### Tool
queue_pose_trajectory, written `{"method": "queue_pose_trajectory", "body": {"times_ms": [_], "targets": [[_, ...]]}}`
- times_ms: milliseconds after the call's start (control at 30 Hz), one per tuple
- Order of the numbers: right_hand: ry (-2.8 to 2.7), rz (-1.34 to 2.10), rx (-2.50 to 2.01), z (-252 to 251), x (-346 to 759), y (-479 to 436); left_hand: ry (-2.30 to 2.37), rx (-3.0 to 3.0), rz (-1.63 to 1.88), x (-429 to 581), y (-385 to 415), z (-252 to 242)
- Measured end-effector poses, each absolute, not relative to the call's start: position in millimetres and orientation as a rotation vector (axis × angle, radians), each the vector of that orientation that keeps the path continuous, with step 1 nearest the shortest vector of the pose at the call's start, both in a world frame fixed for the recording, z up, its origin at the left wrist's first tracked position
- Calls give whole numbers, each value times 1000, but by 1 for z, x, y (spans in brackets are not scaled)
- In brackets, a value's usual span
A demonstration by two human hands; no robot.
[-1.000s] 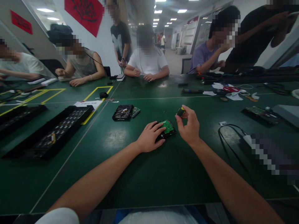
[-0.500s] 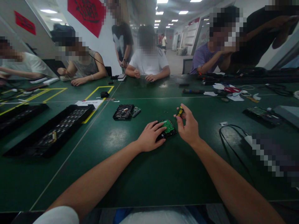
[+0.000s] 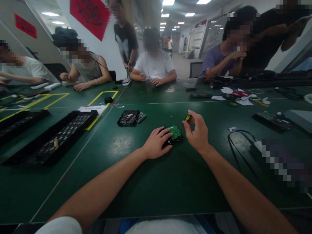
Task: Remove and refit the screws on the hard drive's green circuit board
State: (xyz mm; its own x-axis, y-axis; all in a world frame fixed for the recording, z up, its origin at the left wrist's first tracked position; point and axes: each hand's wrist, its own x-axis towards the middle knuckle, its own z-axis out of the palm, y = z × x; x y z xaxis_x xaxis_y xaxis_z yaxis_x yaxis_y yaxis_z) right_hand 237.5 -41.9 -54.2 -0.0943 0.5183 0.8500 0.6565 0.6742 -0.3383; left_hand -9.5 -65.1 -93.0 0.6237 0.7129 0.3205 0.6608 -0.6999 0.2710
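Note:
A black hard drive (image 3: 173, 140) with a green circuit board (image 3: 175, 131) on its upper face lies on the table ahead of me. My left hand (image 3: 157, 143) rests over its left side, fingers spread across the board and thumb along the near edge. Just right of the drive, my right hand (image 3: 197, 131) pinches a small screwdriver (image 3: 188, 117) by its black-and-yellow handle. Its thin shaft slants down toward the drive's right edge; whether the tip touches is too small to tell. Several tiny screws (image 3: 172, 117) lie beyond the drive.
Left of the drive sit a black device (image 3: 128, 117) and a loose circuit board (image 3: 141, 117). A long black tray (image 3: 70, 130) stands farther left. At right are a cable (image 3: 230, 143) and another opened device (image 3: 271, 120). Several people sit or stand around the green table (image 3: 136, 185).
The view has shifted slightly. My right hand and the screwdriver have moved a little at the drive's right edge; my left hand stays on the drive.

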Motion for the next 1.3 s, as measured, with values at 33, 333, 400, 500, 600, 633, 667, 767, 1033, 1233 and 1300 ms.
{"method": "queue_pose_trajectory", "body": {"times_ms": [33,333,400,500,600,633,667,767,1033,1233,1300], "targets": [[-1753,-139,-943,-55,237,-42,1156,2716,620,-9,-65,-93],[-1706,-176,-919,-54,238,-41,1166,2725,590,-10,-66,-92],[-1723,-159,-934,-55,238,-41,1167,2724,587,-10,-66,-92],[-1770,-82,-933,-56,237,-42,1168,2726,590,-10,-66,-92],[-1765,-78,-933,-55,236,-44,1167,2725,599,-10,-66,-92],[-1756,-99,-936,-53,236,-45,1164,2725,601,-10,-66,-92],[-1750,-120,-937,-52,237,-45,1161,2725,603,-10,-66,-92],[-1748,-155,-943,-49,239,-46,1158,2725,611,-10,-65,-94],[-1776,-49,-962,-55,237,-45,1154,2722,618,-10,-65,-94],[-1766,-127,-957,-52,237,-44,1161,2735,611,-10,-66,-93],[-1781,-95,-962,-53,237,-43,1159,2733,612,-9,-66,-93]]}}
